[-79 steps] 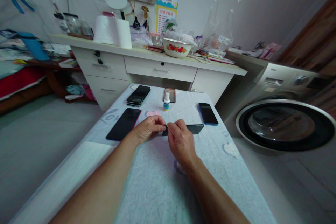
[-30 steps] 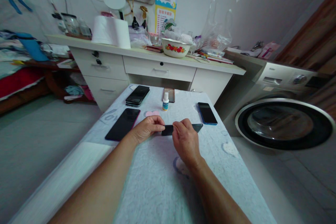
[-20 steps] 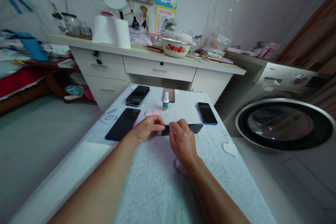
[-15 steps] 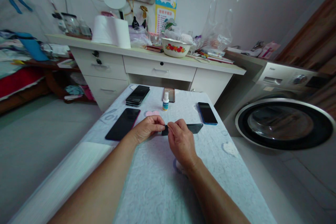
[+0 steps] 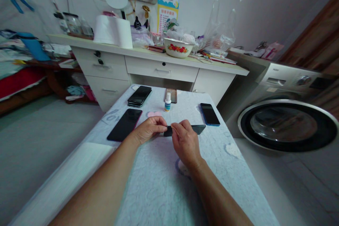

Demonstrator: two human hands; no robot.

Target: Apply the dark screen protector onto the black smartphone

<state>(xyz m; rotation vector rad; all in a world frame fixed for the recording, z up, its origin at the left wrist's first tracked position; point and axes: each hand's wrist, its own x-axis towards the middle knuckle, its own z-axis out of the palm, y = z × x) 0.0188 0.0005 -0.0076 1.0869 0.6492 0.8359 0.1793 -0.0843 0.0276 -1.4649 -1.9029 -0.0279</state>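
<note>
Using the dark phone as the clock centre, 12 pointing away from the person: it's on the cloth-covered table, right between the hands. Left hand has its fingertips at the phone's left end, right hand is just beside them, partly covering the phone. Honestly can't tell if either is clamped on anything, the fingertips hide it.

Containers! Spray bottle stands upright near 11 o'clock, white cap, blue and yellow label, contents hidden. Just behind it there's a shallow brownish case lying flat. Phone stack is around 10, black tablet at 9, blue-edged phone at 2.

Further off on the back table: enamel bowl with red flowers at 12, heaped with crumpled white plastic. Clear bag at 1 has something orangey low down, too blurry to name. Dark-lidded jar way out at 10, contents unclear.
</note>
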